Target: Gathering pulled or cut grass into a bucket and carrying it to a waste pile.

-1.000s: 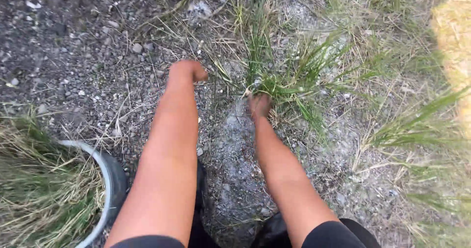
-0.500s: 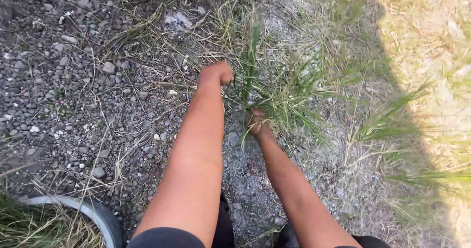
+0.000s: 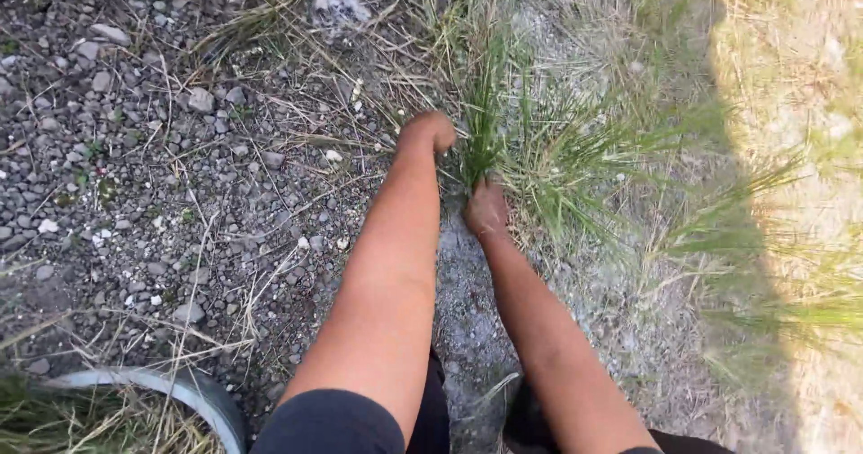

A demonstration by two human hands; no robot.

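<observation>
A clump of green grass (image 3: 530, 139) grows out of gravelly ground ahead of me. My right hand (image 3: 486, 209) is closed around the base of the clump, its fingers buried in the blades. My left hand (image 3: 430, 131) is reached out just left of the clump, fingers curled down against its outer stems; what it grips is hidden. Both bare forearms stretch forward from dark sleeves at the bottom edge.
A round metal basin (image 3: 171, 387) holding cut grass sits at the bottom left. Grey gravel and dry straw (image 3: 162, 175) cover the left side. More grass tufts (image 3: 746, 238) and a sunlit dry patch (image 3: 809, 67) lie to the right.
Both hands have closed in on the base of the grass clump, the right one sinking deeper into the blades. The view has shifted, and less of the basin shows than a second ago.
</observation>
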